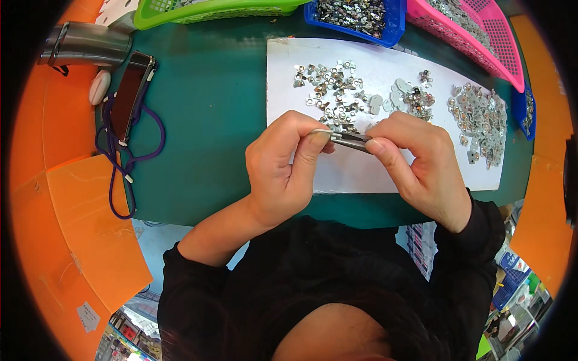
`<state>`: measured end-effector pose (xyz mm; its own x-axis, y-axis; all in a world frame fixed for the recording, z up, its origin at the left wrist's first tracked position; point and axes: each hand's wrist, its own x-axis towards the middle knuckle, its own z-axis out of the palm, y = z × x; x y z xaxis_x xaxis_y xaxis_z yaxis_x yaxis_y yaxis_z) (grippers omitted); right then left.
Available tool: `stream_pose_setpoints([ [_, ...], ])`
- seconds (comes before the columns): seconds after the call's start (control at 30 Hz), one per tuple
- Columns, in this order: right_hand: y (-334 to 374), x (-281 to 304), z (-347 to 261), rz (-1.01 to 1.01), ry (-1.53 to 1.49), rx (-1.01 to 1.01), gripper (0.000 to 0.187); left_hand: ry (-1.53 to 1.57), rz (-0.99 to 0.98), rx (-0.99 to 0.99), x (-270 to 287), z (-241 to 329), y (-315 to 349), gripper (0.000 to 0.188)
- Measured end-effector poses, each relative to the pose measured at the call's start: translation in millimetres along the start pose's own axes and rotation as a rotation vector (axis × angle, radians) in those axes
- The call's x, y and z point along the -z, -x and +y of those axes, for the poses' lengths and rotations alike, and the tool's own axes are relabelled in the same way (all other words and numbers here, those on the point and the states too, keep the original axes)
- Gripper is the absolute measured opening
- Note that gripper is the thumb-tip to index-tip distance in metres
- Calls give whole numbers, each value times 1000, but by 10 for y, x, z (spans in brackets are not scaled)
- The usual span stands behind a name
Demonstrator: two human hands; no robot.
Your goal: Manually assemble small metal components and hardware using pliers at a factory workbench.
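Observation:
Both my hands are close together over the white board (355, 180). Thumb and forefinger of my left hand (280, 159) pinch a small flat pale-grey metal part (321, 131). My right hand (421, 153) is closed around one end of a slim dark metal tool (351, 142) with two narrow arms, possibly tweezers; its other end meets the part at my left fingertips. Just beyond my hands lie a pile of small ring-like metal fittings (337, 84) and a mixed pile of grey plates and shiny pieces (415, 99). Farther right spreads a larger pile of small metal parts (481, 123).
Along the far edge stand a green basket (229, 13), a blue tray (394, 37) and a pink basket (509, 63), with a small blue container (522, 123) at right. Left on the green table (205, 132) are a phone (129, 99) with purple cord, a white oval object (99, 87) and a steel tumbler (93, 45).

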<state>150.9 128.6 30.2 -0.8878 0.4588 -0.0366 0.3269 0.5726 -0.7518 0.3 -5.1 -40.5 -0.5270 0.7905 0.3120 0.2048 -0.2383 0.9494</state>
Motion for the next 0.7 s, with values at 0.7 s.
stream_pose_setpoints([
  [0.7,-94,128,-3,-424,-614,-482,48,-76,-54,-56,107,84,-76,4],
])
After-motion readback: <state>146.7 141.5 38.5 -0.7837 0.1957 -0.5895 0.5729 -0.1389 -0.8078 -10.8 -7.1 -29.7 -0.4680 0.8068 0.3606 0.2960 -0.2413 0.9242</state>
